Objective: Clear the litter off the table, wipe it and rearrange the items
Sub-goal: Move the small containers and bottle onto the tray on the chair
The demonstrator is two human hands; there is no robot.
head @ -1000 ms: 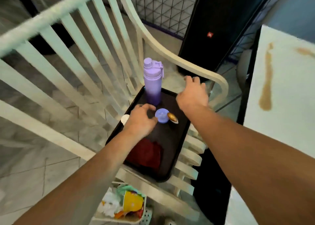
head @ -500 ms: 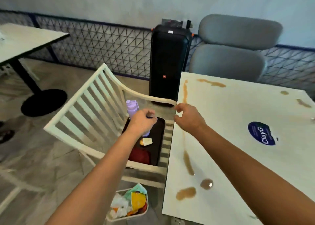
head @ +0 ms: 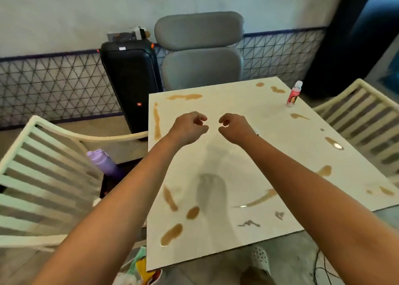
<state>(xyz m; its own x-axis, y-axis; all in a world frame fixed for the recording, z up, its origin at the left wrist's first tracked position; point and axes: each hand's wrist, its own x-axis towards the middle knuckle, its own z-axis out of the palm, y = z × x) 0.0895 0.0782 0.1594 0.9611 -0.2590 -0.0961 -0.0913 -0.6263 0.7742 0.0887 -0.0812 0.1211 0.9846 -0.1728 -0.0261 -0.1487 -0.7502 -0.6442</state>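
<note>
The white table (head: 248, 176) carries several brown spill stains, such as the one near its front left corner (head: 171, 234). A pink spray bottle (head: 293, 94) stands upright near the far right corner. My left hand (head: 190, 127) and my right hand (head: 235, 127) hover side by side over the middle of the table, fingers loosely curled, holding nothing. A purple water bottle (head: 101, 161) stands on a black tray (head: 109, 185) on the seat of the white slatted chair (head: 43, 187) at the left. My left forearm hides most of the tray.
A bin with colourful litter (head: 140, 269) sits on the floor under the table's front left corner. A black speaker (head: 131, 83) and a grey chair (head: 200, 51) stand behind the table. Another white slatted chair (head: 362, 120) is at the right. My foot in a white clog (head: 261, 258) is below.
My view swung from the chair and its tray to the table. Both hands left the tray and chair rail and moved right, over the table's middle.
</note>
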